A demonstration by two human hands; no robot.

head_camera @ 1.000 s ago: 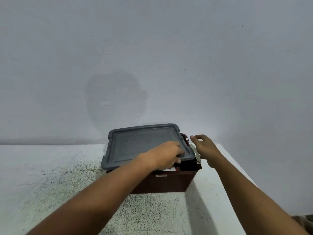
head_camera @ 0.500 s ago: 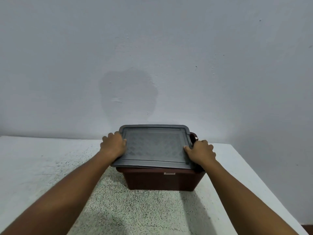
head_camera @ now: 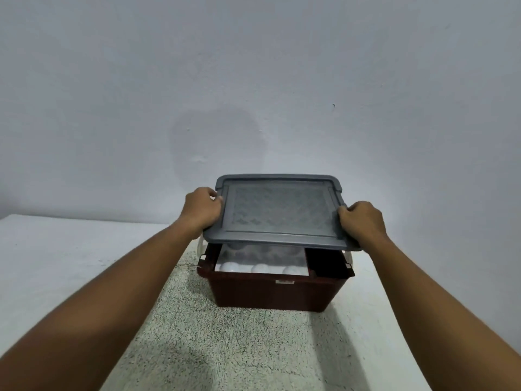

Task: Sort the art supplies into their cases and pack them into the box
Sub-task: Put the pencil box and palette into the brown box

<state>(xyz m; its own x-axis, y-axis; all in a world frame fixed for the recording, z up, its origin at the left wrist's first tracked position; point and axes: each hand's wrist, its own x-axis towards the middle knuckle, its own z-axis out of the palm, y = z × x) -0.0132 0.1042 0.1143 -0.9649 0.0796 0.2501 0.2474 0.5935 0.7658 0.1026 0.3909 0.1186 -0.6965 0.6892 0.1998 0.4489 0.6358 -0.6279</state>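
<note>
The left hand (head_camera: 201,211) grips the left edge of the grey lid (head_camera: 277,211), fingers curled round it, and the right hand (head_camera: 362,221) grips the right edge the same way. The lid hangs above the dark red box (head_camera: 277,292) (near edge clear of the rim). Inside lies a white palette (head_camera: 262,262) with round wells. The box stands on the speckled counter (head_camera: 225,348) before a pale wall (head_camera: 253,80).

Speckled white table (head_camera: 225,348) against pale wall (head_camera: 253,80); faint darker patch, possibly stain.
</note>
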